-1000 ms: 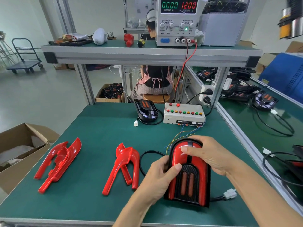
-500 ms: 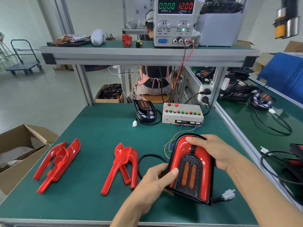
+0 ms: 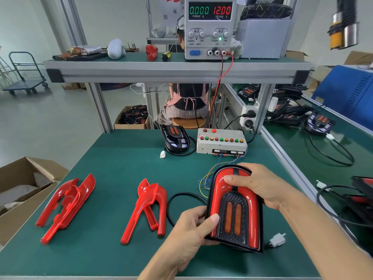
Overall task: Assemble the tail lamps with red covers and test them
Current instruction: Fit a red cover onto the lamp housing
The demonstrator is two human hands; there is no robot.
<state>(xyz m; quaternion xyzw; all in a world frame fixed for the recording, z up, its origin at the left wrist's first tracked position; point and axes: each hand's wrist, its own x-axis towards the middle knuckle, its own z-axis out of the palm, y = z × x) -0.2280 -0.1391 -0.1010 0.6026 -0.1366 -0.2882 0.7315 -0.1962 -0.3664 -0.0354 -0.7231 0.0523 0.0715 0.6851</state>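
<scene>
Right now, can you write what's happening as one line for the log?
step: cover fitted | both hands: left hand, right hand hold tail lamp | connector: unplugged | supply display: 0.000 A, 12.00 V

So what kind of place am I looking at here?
Most likely a small factory assembly and test bench: a DC power supply reading 12.00 volts on the shelf, a test box with coloured buttons, and loose red covers on the green mat.

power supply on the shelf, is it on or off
On: the power supply display is lit, reading 0.000 for current and 12.00 for voltage, with a green indicator glowing.
</scene>
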